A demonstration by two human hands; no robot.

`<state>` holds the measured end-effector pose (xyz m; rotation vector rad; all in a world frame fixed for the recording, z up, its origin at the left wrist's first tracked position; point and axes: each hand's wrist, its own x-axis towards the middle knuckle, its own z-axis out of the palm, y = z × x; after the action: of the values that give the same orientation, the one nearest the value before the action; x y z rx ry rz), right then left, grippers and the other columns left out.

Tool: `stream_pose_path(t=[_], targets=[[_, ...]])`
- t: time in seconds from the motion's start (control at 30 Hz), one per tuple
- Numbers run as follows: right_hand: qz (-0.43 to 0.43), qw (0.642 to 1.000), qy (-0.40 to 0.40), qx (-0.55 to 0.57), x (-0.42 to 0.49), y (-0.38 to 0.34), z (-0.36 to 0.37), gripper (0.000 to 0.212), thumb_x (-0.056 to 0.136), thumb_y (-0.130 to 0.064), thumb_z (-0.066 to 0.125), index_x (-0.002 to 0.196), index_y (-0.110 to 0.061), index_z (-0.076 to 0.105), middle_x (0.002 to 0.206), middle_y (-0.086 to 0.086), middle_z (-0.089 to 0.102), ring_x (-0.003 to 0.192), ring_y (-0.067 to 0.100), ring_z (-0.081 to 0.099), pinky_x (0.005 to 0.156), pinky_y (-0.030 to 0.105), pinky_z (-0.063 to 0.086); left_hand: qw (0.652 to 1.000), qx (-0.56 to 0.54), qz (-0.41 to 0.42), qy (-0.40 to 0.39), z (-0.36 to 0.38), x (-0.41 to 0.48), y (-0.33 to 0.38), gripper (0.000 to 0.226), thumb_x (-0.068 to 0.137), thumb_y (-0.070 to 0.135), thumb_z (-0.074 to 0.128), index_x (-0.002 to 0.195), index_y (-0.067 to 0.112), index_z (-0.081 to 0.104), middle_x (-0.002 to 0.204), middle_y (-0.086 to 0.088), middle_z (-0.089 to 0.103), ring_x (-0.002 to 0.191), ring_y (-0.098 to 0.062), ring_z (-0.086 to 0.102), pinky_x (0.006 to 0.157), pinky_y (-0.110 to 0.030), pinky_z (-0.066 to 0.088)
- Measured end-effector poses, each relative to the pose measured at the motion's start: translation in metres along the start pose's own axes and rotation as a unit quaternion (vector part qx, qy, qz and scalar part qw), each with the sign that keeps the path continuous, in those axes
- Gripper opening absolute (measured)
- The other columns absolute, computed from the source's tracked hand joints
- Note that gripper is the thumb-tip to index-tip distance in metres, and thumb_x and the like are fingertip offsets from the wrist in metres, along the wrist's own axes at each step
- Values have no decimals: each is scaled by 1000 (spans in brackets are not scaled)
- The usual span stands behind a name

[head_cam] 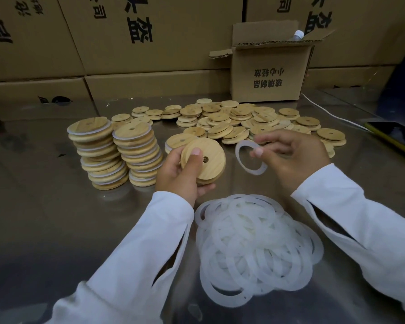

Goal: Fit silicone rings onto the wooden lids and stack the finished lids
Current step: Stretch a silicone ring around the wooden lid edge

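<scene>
My left hand (180, 173) grips a round wooden lid (209, 163) with a small hole, thumb pressed on its face. My right hand (290, 157) pinches a white silicone ring (243, 163) just to the right of that lid, apart from it. A heap of loose silicone rings (257, 249) lies on the table in front of me. Two tall stacks of ringed lids (98, 153) (139, 155) stand at the left, with a short stack (177, 141) behind the held lid. Several bare lids (243, 120) lie scattered at the back.
A steel table (56, 218) carries everything. An open cardboard box (269, 73) stands at the back right, and large cartons (126, 43) wall the far edge. A white cable (332, 114) and a dark yellow-edged object (393, 136) lie at the right.
</scene>
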<state>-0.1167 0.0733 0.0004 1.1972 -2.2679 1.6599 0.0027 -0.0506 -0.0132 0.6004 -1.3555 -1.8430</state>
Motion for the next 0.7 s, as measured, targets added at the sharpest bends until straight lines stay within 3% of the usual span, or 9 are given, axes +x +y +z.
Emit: stream_pose_path(t=[0.13, 0.23, 0.3, 0.4, 0.5, 0.57, 0.7], targets=[[-28, 999, -20, 19, -5, -3, 3, 12, 78, -21, 68, 74, -32, 67, 76, -20, 69, 79, -3, 63, 75, 11, 47, 1000, -17, -18, -13, -1, -1, 1, 11, 93, 23, 49, 94, 28, 58, 107, -4, 60, 89, -25, 65, 55, -28, 57], [-33, 997, -11, 64, -6, -2, 7, 15, 78, -15, 68, 71, -28, 66, 73, -20, 68, 74, 0, 62, 73, 10, 47, 999, -34, -38, -17, -2, -2, 3, 14, 95, 26, 45, 105, 28, 54, 117, -14, 59, 69, -25, 71, 55, -29, 58], [-41, 994, -15, 104, -6, -4, 7, 13, 78, -13, 68, 73, -25, 66, 70, -19, 67, 71, 0, 61, 71, 11, 47, 998, -43, -47, -22, -2, -2, 5, 19, 95, 27, 44, 112, 26, 53, 118, -15, 58, 65, -25, 71, 55, -29, 58], [-56, 984, -40, 163, -9, -10, 7, 1, 74, -23, 65, 73, -23, 66, 70, -17, 67, 68, 0, 60, 66, 11, 47, 998, -39, -49, -28, -1, -3, 5, 21, 95, 25, 46, 113, 25, 55, 117, -13, 59, 77, -31, 70, 56, -31, 58], [-60, 982, -45, 174, -11, -16, 9, 6, 69, -29, 64, 72, -24, 67, 69, -15, 68, 67, 3, 59, 65, 15, 49, 996, -45, -68, -48, 0, -4, 4, 18, 94, 20, 49, 106, 24, 62, 115, -13, 60, 98, -35, 63, 62, -37, 59], [-58, 982, -42, 172, -12, -18, 12, 2, 72, -23, 67, 71, -24, 66, 66, -15, 67, 65, 3, 58, 63, 15, 48, 986, -77, -118, -83, 1, -7, 5, 22, 93, 18, 50, 112, 18, 62, 111, -15, 64, 96, -35, 65, 65, -41, 59], [-24, 986, -12, 164, -12, -17, 15, 11, 77, -10, 67, 70, -18, 66, 64, -6, 65, 62, 8, 56, 59, 14, 47, 970, -96, -178, -132, 4, -10, 8, 29, 90, 28, 51, 115, 16, 61, 109, -15, 65, 86, -30, 68, 55, -37, 58]])
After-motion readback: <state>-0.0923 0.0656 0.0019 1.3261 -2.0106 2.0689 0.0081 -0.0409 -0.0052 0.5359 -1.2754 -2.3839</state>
